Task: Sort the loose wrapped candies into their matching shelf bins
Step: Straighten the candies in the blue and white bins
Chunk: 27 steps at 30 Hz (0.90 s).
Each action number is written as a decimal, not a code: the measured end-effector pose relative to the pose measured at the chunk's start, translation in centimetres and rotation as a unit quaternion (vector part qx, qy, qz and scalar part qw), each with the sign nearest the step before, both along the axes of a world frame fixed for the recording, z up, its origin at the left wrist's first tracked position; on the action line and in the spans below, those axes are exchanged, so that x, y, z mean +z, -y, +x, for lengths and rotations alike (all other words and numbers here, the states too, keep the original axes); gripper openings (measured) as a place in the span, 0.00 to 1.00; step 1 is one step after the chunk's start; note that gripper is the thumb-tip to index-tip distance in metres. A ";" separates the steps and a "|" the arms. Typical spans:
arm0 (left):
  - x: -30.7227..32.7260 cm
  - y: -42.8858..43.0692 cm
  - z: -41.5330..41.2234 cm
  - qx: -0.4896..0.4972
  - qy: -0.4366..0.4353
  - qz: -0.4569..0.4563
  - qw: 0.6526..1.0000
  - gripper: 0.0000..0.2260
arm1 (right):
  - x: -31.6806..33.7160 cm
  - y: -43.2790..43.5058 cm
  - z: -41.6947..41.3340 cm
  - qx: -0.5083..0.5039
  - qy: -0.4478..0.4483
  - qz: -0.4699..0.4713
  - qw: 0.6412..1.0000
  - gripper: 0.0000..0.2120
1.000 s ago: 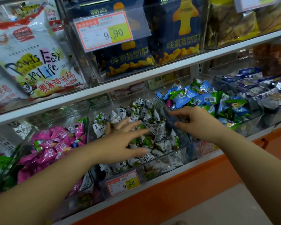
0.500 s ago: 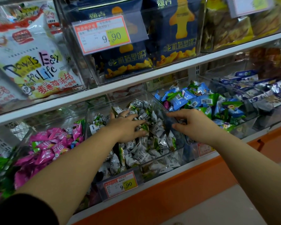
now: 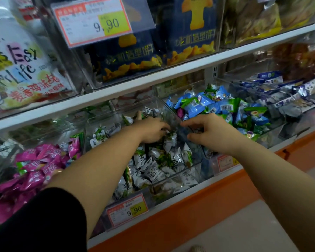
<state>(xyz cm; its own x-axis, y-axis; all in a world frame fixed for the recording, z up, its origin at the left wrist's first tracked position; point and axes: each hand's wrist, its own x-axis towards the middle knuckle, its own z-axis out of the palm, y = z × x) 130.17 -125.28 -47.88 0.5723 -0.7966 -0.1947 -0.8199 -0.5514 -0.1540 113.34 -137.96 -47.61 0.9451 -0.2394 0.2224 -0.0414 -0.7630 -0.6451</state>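
A shop shelf seen from above the person's arms. At far left, a heap of pink wrapped candies (image 3: 35,170) fills a clear bin, with the left arm's black sleeve (image 3: 35,220) near it. Next to the right is the middle clear bin (image 3: 196,160), heaped with white-and-green wrapped candies (image 3: 153,171), and a price tag (image 3: 127,210) marked 9.90 is fixed to its near front. The left hand (image 3: 153,130) reaches into the far part of this bin, palm down. Its fingers are bent down and touch the candies; whether they grip one cannot be told. Just to its right, the right hand (image 3: 209,133) sits over the bin's right wall. Its forefinger and thumb are stretched toward the left hand with a narrow gap between them. Whether they pinch anything cannot be told. The two hands are close, almost touching at the fingertips. Right of that wall, a pile of blue and green wrapped candies (image 3: 224,108) lies in the next bin, just beyond the right hand. Farther right is a bin of blue-and-white packets (image 3: 289,95). Dark blue snack bags (image 3: 131,57) stand on the shelf above.
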 end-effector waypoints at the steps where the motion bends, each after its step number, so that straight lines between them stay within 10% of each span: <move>1: -0.1 0.0 0.3 -0.001 0.013 0.016 1.000 0.18 | 0.0 0.0 0.0 0.000 -0.002 0.004 1.000 0.19; 22: 2.3 -7.2 2.4 0.028 -0.001 -0.074 0.997 0.16 | -0.4 -0.2 -0.1 0.012 0.015 0.027 0.999 0.17; 27: 3.6 -8.3 1.1 0.044 -0.067 -0.253 0.964 0.14 | -0.1 -0.2 -0.2 0.011 0.003 0.002 1.000 0.18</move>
